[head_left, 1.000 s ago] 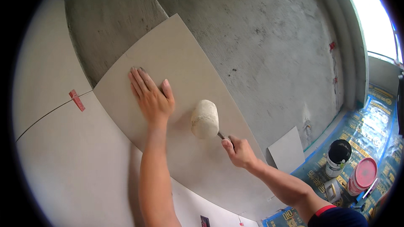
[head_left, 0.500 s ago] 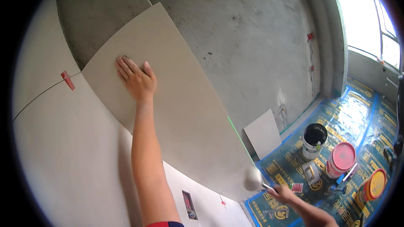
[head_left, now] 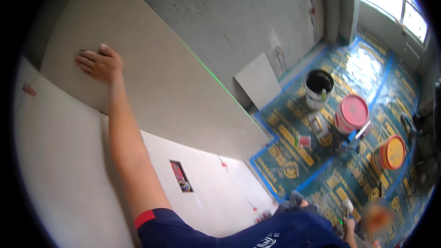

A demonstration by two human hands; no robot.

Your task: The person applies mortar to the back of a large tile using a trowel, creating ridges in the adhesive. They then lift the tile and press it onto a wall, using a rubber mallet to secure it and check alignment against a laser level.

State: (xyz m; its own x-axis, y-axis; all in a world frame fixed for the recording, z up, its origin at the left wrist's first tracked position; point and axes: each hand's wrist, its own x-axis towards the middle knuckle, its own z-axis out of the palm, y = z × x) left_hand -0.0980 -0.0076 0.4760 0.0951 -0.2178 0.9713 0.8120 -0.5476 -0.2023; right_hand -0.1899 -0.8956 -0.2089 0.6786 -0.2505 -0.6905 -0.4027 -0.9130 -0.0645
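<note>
My left hand (head_left: 102, 63) lies flat on a large beige tile (head_left: 151, 78), its fingers stretched out and gripping nothing. This tile leans against the wall above white tiles (head_left: 158, 144), and a green line of light runs along its right edge. Low at the right, my right hand (head_left: 349, 225) is closed round the handle of a white-headed mallet (head_left: 347, 206), held away from the tile. A red clip (head_left: 29, 90) sits in the joint left of my left hand.
Bare grey wall (head_left: 206, 14) lies beyond the tile, with a smaller tile (head_left: 258, 81) leaning there. On the green floor covering stand a black-topped bucket (head_left: 317, 96), a pink-lidded bucket (head_left: 353, 112), a yellow-lidded bucket (head_left: 390, 152) and a trowel (head_left: 319, 125). A wall box (head_left: 181, 176) holds wires.
My right hand has drawn the mallet away from the tile's lower right corner, down and to the right. My left hand stays on the tile. The view has turned, bringing my shirt into sight.
</note>
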